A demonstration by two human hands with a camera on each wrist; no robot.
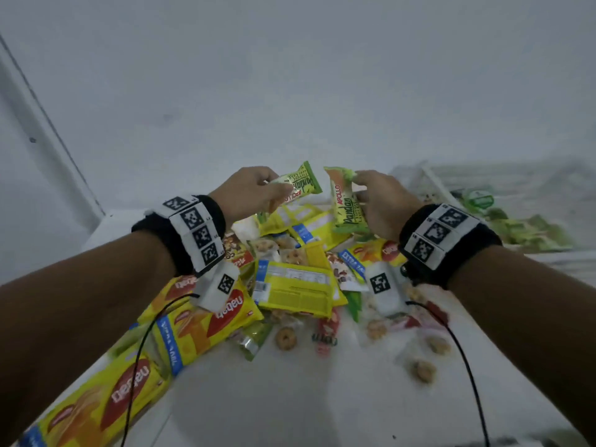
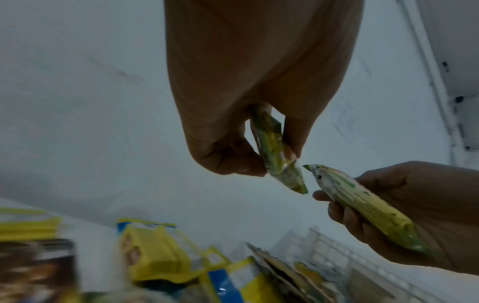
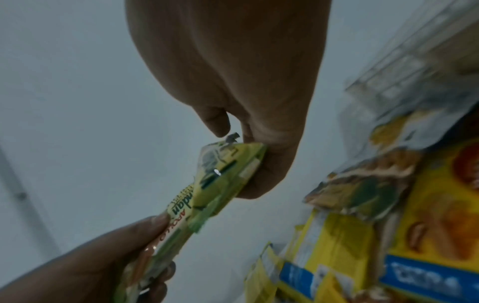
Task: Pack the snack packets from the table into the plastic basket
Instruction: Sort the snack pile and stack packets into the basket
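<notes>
Each hand holds a green-and-yellow Pandan cake packet in the air above the pile on the white table (image 1: 290, 398). My left hand (image 1: 277, 185) pinches one packet (image 1: 298, 183) by its end, between thumb and fingers. My right hand (image 1: 359, 187) grips the other packet (image 1: 346, 208), which hangs down. In the left wrist view the left hand's packet (image 2: 282, 174) nearly meets the tip of the right hand's packet (image 2: 362, 203). The white plastic basket (image 1: 432, 182) stands at the right rear, blurred, with green packets inside.
Below the hands lie yellow wafer packets (image 1: 206, 321), a flat yellow packet (image 1: 296, 285) and clear bags of ring biscuits (image 1: 419, 350). A white wall rises close behind the table. The table's left edge runs near my left forearm.
</notes>
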